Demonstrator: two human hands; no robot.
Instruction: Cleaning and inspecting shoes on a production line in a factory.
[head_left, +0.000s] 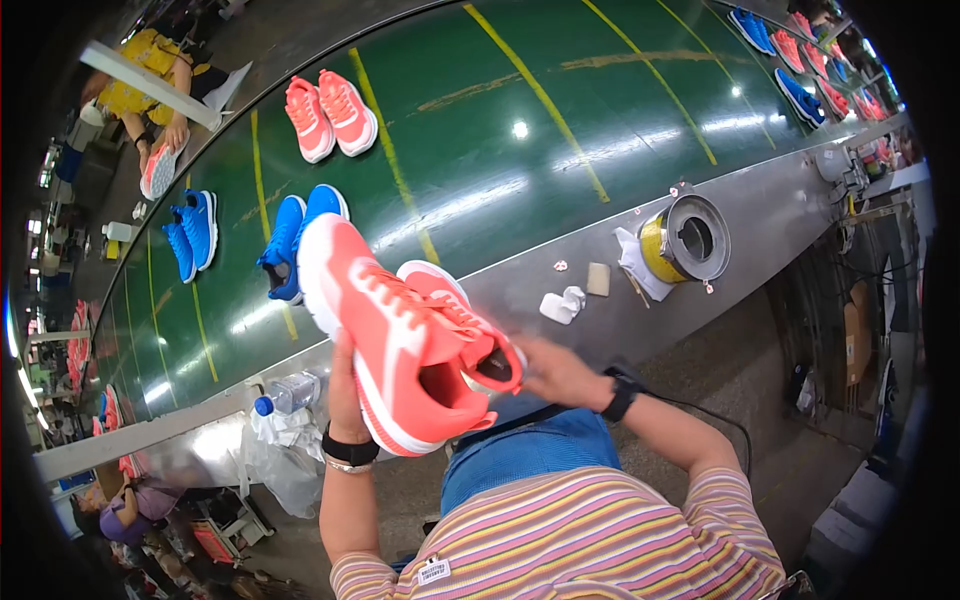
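Two coral-and-white sneakers are held up in front of me, side by side, toes pointing away. My left hand [346, 392] is closed along the outer sole of the nearer sneaker [385, 330], which covers most of the other. With fingers at its heel, my right hand [560, 374] grips the second sneaker [487, 345]; its fingertips are partly hidden and a little blurred. Just beyond the held pair, a pair of blue sneakers [283, 236] stands on the green conveyor belt [480, 130], partly covered by the coral toe.
Farther along the belt are coral sneakers [335, 115] and blue sneakers [193, 233]. The metal ledge [600, 330] bears a round metal container with a yellow band [683, 245], crumpled paper [563, 305] and a plastic bottle [290, 394]. Across the belt, a person in yellow [150, 55] holds a shoe.
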